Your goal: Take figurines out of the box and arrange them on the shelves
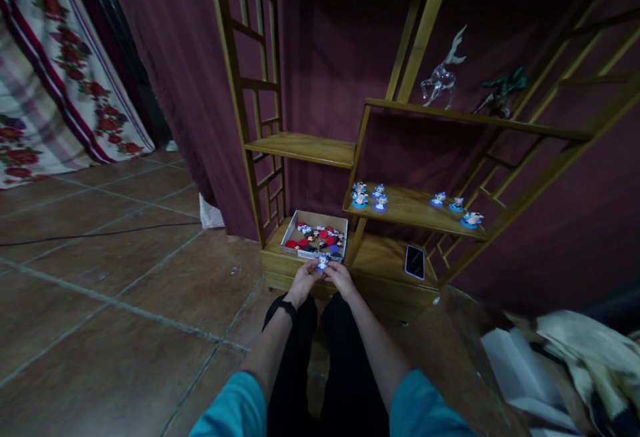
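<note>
A small white and purple figurine (323, 263) is held between my two hands, just in front of the shelf unit. My left hand (303, 279) pinches it from the left, and my right hand (341, 278) has its fingers on the other side. Right behind the hands sits a shallow cardboard box (345, 223) with several figurines and red, black and purple pieces inside. On the middle shelf (407, 207), several similar figurines stand upright: a group (369, 197) at the left and more (456, 203) toward the right.
A phone (415, 261) lies on the lower board. Higher up stand a clear deer figure (442, 77) and a dark green figure (504, 92). The wooden posts (235, 90) frame the shelves. A white box (525, 363) and cloth lie on the floor at right; a cable (105, 233) crosses the left floor.
</note>
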`<state>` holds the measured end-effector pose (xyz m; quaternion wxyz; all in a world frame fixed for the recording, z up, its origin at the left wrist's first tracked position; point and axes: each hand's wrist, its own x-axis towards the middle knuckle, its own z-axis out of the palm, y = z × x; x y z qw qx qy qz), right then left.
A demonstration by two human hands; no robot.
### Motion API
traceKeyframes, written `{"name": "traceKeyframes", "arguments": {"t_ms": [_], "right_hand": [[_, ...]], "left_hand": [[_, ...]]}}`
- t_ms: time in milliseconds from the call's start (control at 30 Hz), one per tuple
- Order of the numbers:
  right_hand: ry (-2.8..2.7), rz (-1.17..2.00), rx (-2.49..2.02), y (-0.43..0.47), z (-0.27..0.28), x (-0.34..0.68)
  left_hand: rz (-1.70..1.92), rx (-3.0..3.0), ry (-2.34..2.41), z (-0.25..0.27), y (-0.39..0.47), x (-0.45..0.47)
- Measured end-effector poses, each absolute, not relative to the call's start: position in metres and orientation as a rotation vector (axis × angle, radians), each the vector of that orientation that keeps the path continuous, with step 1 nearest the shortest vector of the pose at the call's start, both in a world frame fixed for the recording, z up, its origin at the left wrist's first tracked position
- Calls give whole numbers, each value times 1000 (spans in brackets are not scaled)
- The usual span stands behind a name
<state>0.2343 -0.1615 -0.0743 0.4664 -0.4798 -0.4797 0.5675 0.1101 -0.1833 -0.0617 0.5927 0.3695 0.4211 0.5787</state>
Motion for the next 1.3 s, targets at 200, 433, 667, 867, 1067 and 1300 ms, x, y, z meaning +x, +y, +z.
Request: {"name": "traceKeyframes", "arguments": {"t_ms": [200,433,667,867,1067,1300], "right_hand": [[-1198,1336,-1214,-159,-78,233],[-1213,1312,-1218,-160,-75,234],[-1195,1354,-1167,-166,-66,235],[-1153,1426,-1095,-170,-59,236],[-1120,1512,-1001,-175,-51,238],[-1117,1530,-975,-174,-52,242]], "left_hand": [[1367,865,984,-61,-184,112],[1357,885,999,-62,-185,115],[1318,898,958,-60,-185,111],[1311,913,1017,-64,-183,112],[1341,900,1042,-66,-181,112],[1291,877,952,-58,-186,112]]}}
